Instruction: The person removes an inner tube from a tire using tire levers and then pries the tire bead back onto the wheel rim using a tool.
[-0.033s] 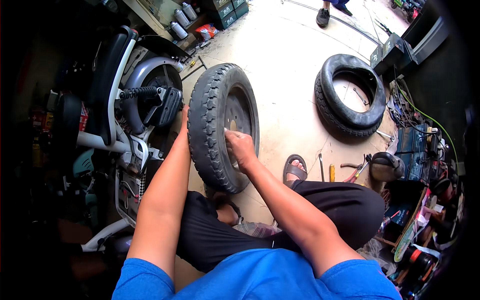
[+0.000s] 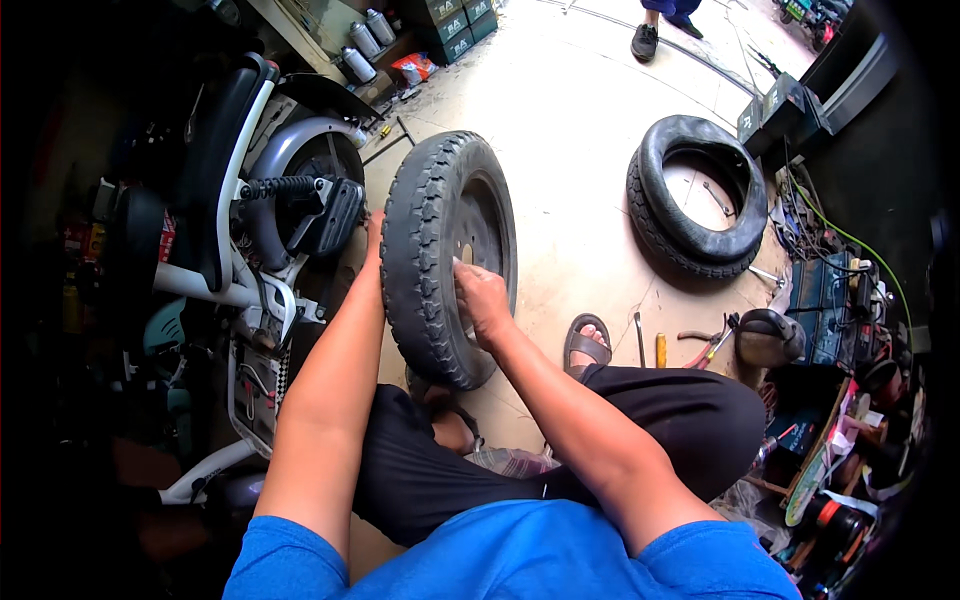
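A small wheel with a black, chunky-treaded tire (image 2: 415, 250) stands upright on the floor in front of me, its grey metal rim (image 2: 486, 225) facing right. On the tire's far left side is my left hand (image 2: 376, 228); the tire hides most of it, fingers included. My right hand (image 2: 483, 302) reaches to the rim's open face with its fingers curled in. Whether those fingers pinch something small at the rim's edge, I cannot make out. To the right, a second tire (image 2: 655, 225) lies flat with a black inner tube (image 2: 700, 238) on top.
A white scooter (image 2: 262, 215) stands close at left. Right of my sandalled foot (image 2: 588, 340) lie a dark bar (image 2: 640, 338), a yellow handle (image 2: 661, 348) and pliers (image 2: 712, 350). Cluttered boxes and tools line the right side. Another person's shoe (image 2: 645, 42) is at the far end.
The wheel has turned a little and its top sits slightly lower. Both hands keep their places on it. The whole view has shifted very slightly.
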